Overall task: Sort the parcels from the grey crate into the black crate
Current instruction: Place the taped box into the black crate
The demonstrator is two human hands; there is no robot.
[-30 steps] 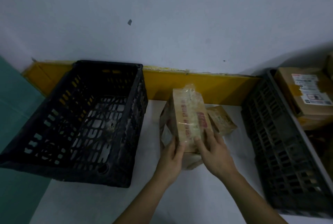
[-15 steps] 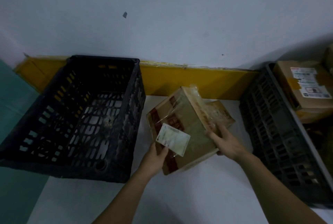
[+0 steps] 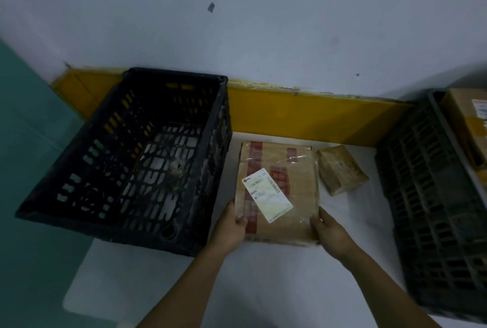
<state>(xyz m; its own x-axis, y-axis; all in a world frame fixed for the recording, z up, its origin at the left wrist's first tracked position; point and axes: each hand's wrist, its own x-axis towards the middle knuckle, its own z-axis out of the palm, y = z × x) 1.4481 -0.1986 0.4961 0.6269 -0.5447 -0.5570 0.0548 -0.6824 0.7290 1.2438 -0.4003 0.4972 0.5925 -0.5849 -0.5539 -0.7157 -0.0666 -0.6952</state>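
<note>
Steadying taped parcel (image 3: 276, 190) label-up on bench (image 3: 263, 280); left hand (image 3: 232, 227), right hand (image 3: 328, 232) grip near corners; black crate (image 3: 79, 219) beside, empty.

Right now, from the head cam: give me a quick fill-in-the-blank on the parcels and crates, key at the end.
1. The large parcel lies flat with its white ____ facing up.
2. Both hands, left hand and right hand, hold that parcel at its near ____.
3. The small parcel lies between the large parcel and the ____ crate.
4. The black crate holds ____ parcels.

Missing words: label; corners; grey; no
</note>
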